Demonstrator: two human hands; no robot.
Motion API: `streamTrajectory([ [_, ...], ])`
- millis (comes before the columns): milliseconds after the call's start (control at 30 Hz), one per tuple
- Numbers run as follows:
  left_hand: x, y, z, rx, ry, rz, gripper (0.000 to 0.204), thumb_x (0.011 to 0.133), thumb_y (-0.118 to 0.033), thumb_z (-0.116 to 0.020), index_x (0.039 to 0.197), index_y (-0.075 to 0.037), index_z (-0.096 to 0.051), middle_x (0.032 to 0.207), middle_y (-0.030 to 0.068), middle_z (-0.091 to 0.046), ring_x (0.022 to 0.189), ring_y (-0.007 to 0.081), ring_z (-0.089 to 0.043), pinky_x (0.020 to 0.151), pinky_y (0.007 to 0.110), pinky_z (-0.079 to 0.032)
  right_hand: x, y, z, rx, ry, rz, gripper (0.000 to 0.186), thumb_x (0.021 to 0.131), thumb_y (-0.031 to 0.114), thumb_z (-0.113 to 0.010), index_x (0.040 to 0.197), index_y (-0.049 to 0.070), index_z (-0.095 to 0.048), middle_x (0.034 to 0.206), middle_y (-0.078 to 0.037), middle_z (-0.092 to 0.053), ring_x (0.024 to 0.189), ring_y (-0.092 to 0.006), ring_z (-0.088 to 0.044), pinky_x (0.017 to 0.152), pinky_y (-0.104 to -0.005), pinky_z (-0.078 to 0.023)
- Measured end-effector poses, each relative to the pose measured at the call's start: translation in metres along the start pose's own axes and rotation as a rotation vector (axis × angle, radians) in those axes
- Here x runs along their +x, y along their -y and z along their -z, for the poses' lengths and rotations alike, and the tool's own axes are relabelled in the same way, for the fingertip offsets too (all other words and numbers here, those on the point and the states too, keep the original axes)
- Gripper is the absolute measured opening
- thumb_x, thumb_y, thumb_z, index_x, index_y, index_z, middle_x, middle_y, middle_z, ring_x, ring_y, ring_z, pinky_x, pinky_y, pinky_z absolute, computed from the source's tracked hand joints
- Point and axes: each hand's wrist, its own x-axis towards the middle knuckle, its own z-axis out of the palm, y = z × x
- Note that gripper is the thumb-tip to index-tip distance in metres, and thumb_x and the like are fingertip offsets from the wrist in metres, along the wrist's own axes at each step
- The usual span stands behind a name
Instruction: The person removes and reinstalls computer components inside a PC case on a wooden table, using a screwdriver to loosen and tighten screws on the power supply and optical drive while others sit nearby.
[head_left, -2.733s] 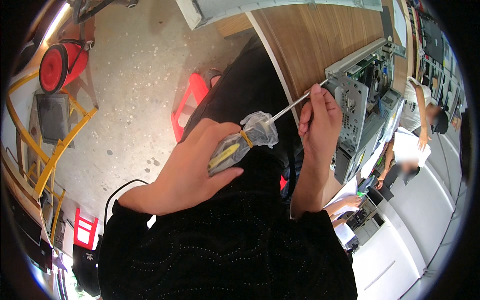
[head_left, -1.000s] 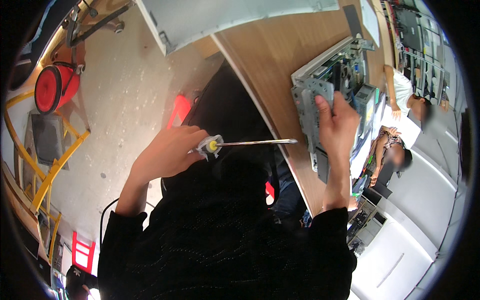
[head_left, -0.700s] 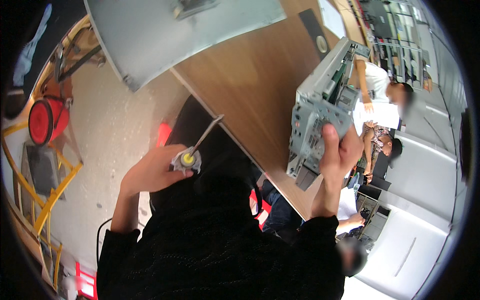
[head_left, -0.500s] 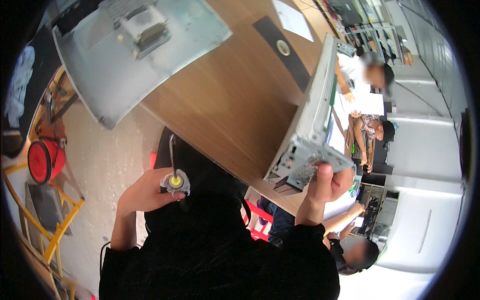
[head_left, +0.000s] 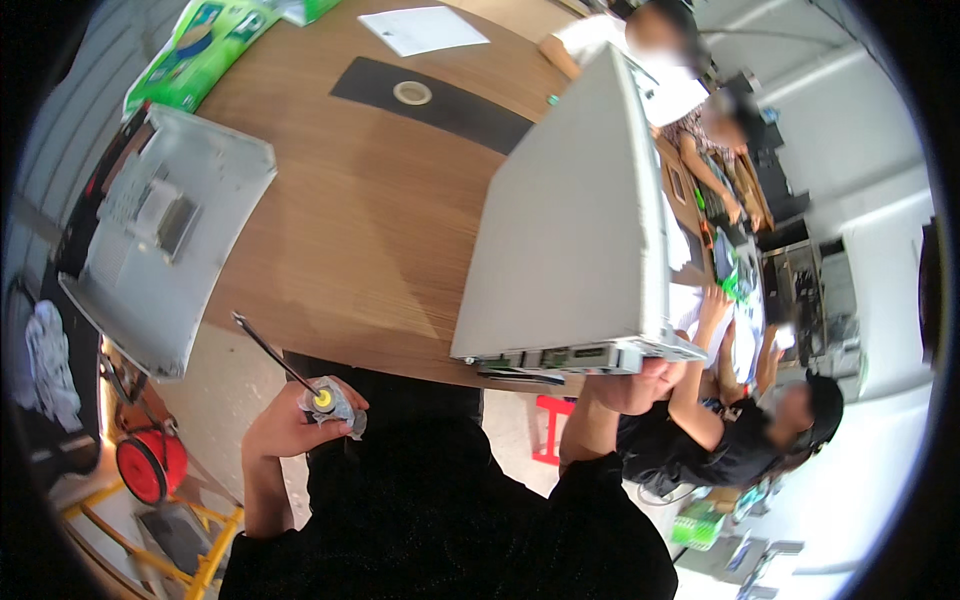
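Case (head_left: 565,210), tilted up at table's (head_left: 330,240) near edge, lower corner grasped by right hand (head_left: 640,387), screwdriver (head_left: 280,358) grasped by left hand (head_left: 298,420), handle in plastic (head_left: 345,408), cover (head_left: 222,180) at left edge, metal part (head_left: 168,218) inside.

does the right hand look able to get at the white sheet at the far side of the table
Probably not as things stand: the right hand holds the near end of the computer case, and the case's broad side stands between it and the white sheet.
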Motion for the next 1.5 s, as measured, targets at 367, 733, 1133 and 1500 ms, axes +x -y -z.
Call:
streamTrajectory([
  [367,0.035,-0.005,-0.018,-0.06,0.023,0.023,0.027,0.082,0.004,-0.068,0.105,-0.002,-0.058,0.106,0.0145,-0.067,0.102,0.023,-0.064,0.088,0.036,-0.049,0.016,0.0,0.004,0.099,0.251,0.074,0.038,0.094,0.036,-0.065,0.078,0.004,-0.051,0.057,-0.005,-0.052,0.05,-0.0174,-0.05,0.048,-0.03,-0.039],
  [733,0.057,-0.032,-0.036,0.065,0.011,0.075,0.025,0.083,0.002,-0.069,0.104,-0.002,-0.056,0.102,0.0149,-0.066,0.104,0.0257,-0.064,0.088,0.038,-0.049,0.025,-0.015,0.003,0.307,0.353,0.182,0.024,0.093,0.022,-0.066,0.083,0.001,-0.059,0.069,-0.012,-0.065,0.058,-0.0242,-0.064,0.053,-0.0339,-0.053],
  [1133,0.086,-0.026,-0.034,-0.15,-0.232,0.06,0.028,0.083,-0.001,-0.069,0.108,-0.003,-0.055,0.105,0.014,-0.066,0.102,0.0228,-0.063,0.087,0.036,-0.049,-0.012,-0.016,0.024,-0.125,0.456,0.049,0.021,0.079,0.012,-0.072,0.091,-0.001,-0.061,0.085,-0.014,-0.069,0.076,-0.0272,-0.067,0.066,-0.0348,-0.052],
  [1500,0.208,-0.066,-0.004,-0.133,-0.661,-0.141,0.029,0.081,-0.002,-0.073,0.1,-0.008,-0.052,0.092,0.0036,-0.06,0.091,0.0155,-0.061,0.078,0.031,-0.048,-0.029,-0.033,0.017,0.019,0.323,0.045,0.023,0.078,0.014,-0.073,0.092,0.001,-0.062,0.078,-0.01,-0.067,0.07,-0.0262,-0.064,0.069,-0.0351,-0.048],
])
